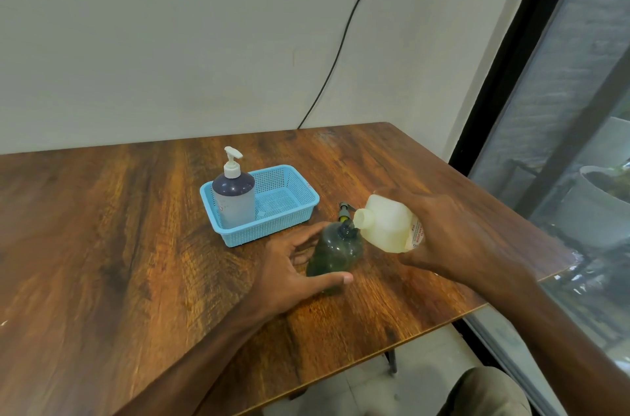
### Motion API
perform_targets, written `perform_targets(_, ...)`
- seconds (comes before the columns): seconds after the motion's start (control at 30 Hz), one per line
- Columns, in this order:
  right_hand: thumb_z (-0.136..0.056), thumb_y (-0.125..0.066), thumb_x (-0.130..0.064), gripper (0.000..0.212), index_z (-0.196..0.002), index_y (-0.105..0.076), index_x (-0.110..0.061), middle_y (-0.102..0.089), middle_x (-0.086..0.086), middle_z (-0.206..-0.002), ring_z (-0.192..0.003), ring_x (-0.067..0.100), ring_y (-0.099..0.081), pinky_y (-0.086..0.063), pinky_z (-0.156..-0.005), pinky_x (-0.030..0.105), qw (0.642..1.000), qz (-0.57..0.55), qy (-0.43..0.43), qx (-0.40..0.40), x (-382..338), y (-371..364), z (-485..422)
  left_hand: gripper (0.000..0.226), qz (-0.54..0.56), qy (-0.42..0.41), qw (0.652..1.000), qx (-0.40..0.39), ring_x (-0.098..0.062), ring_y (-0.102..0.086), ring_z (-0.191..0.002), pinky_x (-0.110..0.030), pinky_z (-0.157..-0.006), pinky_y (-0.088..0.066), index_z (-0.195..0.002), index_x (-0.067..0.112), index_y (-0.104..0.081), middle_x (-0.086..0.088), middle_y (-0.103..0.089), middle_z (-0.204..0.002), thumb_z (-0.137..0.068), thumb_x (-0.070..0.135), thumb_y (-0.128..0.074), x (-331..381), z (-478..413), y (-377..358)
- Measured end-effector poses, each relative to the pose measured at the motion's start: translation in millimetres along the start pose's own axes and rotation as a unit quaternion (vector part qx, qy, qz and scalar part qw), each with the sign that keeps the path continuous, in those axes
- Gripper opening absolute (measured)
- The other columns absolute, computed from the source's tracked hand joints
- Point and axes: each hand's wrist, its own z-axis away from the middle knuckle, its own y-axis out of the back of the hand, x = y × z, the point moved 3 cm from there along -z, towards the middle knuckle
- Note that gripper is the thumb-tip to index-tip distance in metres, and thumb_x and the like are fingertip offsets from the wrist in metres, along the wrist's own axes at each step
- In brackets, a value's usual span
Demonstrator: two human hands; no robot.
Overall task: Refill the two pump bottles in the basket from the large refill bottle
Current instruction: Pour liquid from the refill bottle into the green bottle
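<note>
A green pump bottle (pixel 332 253) stands uncapped on the wooden table (pixel 102 228), right of the blue basket (pixel 300 207). My left hand (pixel 289 267) holds it around its lower body. My right hand (pixel 456 238) grips the large cream refill bottle (pixel 385 223), tilted so its open mouth is at the green bottle's neck. The removed pump head (pixel 343 211) lies on the table just behind. A second pump bottle (pixel 234 199), clear with dark liquid and a white pump, stands in the basket's left end.
The table's right edge runs close to my right arm, with a window (pixel 579 177) beyond it. A black cable (pixel 341 51) hangs down the wall behind the table. My knee (pixel 484 395) shows below the front edge.
</note>
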Motion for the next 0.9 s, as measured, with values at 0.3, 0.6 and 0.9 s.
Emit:
perform_targets(0.3, -0.070, -0.091, -0.033, 0.084, -0.144, -0.051, -0.029, -0.064, -0.004, -0.134, -0.123, 0.017, -0.057, -0.043, -0.089, 0.027, 1.000, 0.006, -0.009, 0.004, 2.9, -2.3, -0.1, 0.076, 0.001, -0.003, 1.000, -0.008, 0.003, -0.063, -0.133, -0.012, -0.096, -0.055, -0.141, 0.054, -0.061, 0.027, -0.068, -0.141, -0.078, 0.039, -0.099, -0.2, -0.5, -1.0)
perform_targets(0.6, -0.069, -0.092, -0.031, 0.085, -0.143, -0.052, -0.027, -0.064, -0.001, -0.135, -0.126, 0.021, -0.057, -0.053, -0.095, 0.039, 1.000, 0.001, -0.008, 0.007, 3.0, -2.5, -0.9, 0.075, 0.000, -0.007, 1.000, -0.006, 0.005, -0.063, -0.132, -0.011, -0.096, -0.055, -0.141, 0.056, -0.061, 0.029, -0.067, -0.141, -0.077, 0.041, -0.099, 1.4, 0.3, -1.7)
perform_targets(0.9, -0.069, -0.091, -0.037, 0.084, -0.143, -0.052, -0.029, -0.065, -0.005, -0.132, -0.122, 0.015, -0.058, -0.050, -0.091, 0.031, 1.000, 0.014, 0.006, 0.015, 2.8, -2.1, -1.5, 0.075, -0.004, -0.011, 1.000, 0.001, 0.007, -0.063, -0.131, -0.010, -0.094, -0.055, -0.142, 0.055, -0.060, 0.030, -0.067, -0.140, -0.078, 0.045, -0.098, 1.8, 0.3, -2.9)
